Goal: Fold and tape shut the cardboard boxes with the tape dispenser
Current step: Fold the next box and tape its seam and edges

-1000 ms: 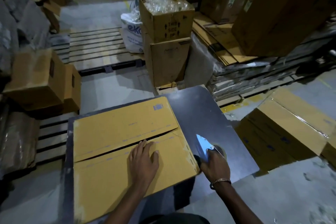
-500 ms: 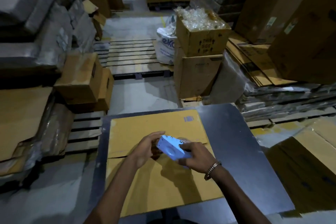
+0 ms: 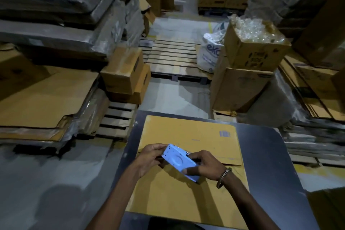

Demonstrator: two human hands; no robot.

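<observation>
Both hands meet over the middle of a flattened cardboard box point(image 3: 188, 188) that lies on a dark bench point(image 3: 265, 155), and between them they hold a light blue tape dispenser point(image 3: 179, 161) just above the cardboard. The left hand point(image 3: 151, 158) grips the dispenser's far left end, its fingers point(image 3: 158, 147) curled over the upper edge and its thumb underneath. The right hand point(image 3: 207, 166) holds the near right end, fingers wrapped round the far side and the thumb pressed flat on the blue face; a metal bracelet point(image 3: 224, 176) sits on that wrist. The dispenser is tilted, its flat side with a round boss turned up toward the camera. The box's two flaps meet in a seam running left to right beneath the hands, with a small printed mark point(image 3: 224, 133) near the far right corner. Beyond the bench, an open carton of clear plastic pieces point(image 3: 255, 43) stands on another carton point(image 3: 240, 87), beside a wooden pallet point(image 3: 173, 56).
</observation>
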